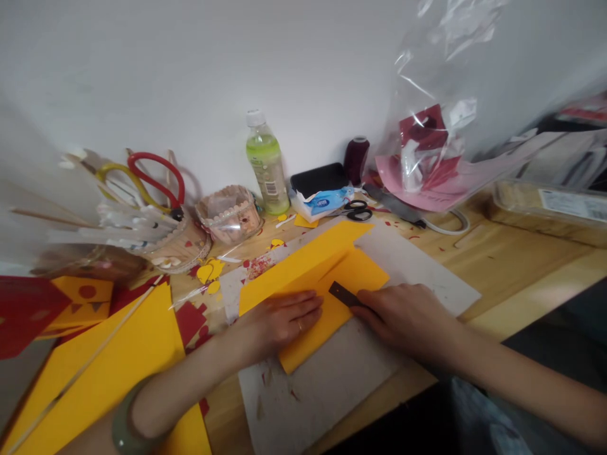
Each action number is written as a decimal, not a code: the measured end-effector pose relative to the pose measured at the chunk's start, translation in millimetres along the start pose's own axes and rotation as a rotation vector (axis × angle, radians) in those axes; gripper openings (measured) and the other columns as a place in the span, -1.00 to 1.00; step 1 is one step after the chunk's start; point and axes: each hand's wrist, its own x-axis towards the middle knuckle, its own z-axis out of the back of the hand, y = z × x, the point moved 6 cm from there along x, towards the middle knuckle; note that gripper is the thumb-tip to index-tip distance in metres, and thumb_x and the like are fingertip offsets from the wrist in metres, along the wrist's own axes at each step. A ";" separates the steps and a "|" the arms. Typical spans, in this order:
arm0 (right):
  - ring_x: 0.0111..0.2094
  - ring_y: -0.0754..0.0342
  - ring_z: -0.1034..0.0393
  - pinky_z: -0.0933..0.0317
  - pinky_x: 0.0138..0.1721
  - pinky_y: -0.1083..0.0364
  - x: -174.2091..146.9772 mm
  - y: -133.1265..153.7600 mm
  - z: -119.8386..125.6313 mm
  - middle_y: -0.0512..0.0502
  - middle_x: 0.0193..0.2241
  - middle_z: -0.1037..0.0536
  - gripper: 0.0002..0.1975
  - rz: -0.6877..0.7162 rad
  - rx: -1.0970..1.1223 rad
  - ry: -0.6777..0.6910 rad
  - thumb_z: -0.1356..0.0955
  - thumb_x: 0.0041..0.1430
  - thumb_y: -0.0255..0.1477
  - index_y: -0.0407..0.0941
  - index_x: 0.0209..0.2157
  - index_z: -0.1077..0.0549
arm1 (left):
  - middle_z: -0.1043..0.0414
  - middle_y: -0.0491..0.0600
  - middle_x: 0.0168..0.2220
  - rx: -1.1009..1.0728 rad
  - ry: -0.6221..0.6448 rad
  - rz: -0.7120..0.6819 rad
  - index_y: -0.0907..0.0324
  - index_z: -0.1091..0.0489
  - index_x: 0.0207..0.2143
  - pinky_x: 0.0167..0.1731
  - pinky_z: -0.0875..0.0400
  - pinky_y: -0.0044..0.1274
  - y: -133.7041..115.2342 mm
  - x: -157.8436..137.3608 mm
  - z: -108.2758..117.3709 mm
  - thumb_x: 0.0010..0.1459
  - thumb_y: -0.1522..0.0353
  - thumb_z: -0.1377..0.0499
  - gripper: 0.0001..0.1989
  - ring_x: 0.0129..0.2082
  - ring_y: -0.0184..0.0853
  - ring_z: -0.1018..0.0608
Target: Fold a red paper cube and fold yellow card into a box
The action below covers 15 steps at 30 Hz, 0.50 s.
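Observation:
A folded sheet of yellow paper [304, 265] lies on grey-white sheets, with one flap standing up at a slant behind my hands. My left hand [289, 321] rests on the paper with its fingers laid out flat, holding nothing. From the right, my right hand [403, 316] grips a short, dark, flat strip [342, 293] between thumb and fingers. The strip's end, with a small hole in it, is over the yellow paper. Whether it presses on the paper I cannot tell.
Behind the paper stand a drink bottle [266, 165], black-handled scissors [359, 210] and a small basket [229, 215]. A basket of tools [175, 246] is at the left, above larger yellow sheets [128, 354]. Paper scraps [208, 272] lie about. A plastic box [550, 208] sits right.

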 end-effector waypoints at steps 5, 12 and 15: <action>-0.41 -0.07 -0.43 0.12 -0.54 0.10 -0.9 -17.2 -1.9 -0.13 -0.46 -0.55 -0.65 -0.069 -0.023 0.029 -0.15 0.26 -0.22 -0.05 -0.35 -0.49 | -0.32 0.09 0.11 -0.061 -0.029 0.001 0.32 -0.22 0.11 0.14 -0.27 -0.46 0.6 0.1 2.4 0.25 0.55 0.04 -0.63 0.22 -0.32 -0.21; -0.38 -0.04 -0.40 0.05 -0.49 0.10 0.4 -63.3 -8.0 -0.13 -0.42 -0.53 -0.58 -0.160 0.043 0.012 -0.10 0.25 -0.18 -0.06 -0.37 -0.47 | -0.36 0.05 0.08 -0.002 -0.080 -0.023 0.31 -0.28 0.05 0.15 -0.25 -0.52 -0.4 1.1 5.7 0.32 0.49 0.14 -0.66 0.22 -0.36 -0.21; -0.42 -0.05 -0.39 0.06 -0.51 0.10 -0.5 -93.5 -8.5 -0.15 -0.46 -0.50 -0.56 -0.249 0.031 -0.011 -0.08 0.23 -0.17 -0.09 -0.43 -0.43 | -0.38 0.02 0.06 0.024 -0.106 -0.005 0.28 -0.31 0.02 0.13 -0.26 -0.54 -0.4 0.2 4.3 0.32 0.49 0.15 -0.66 0.21 -0.38 -0.24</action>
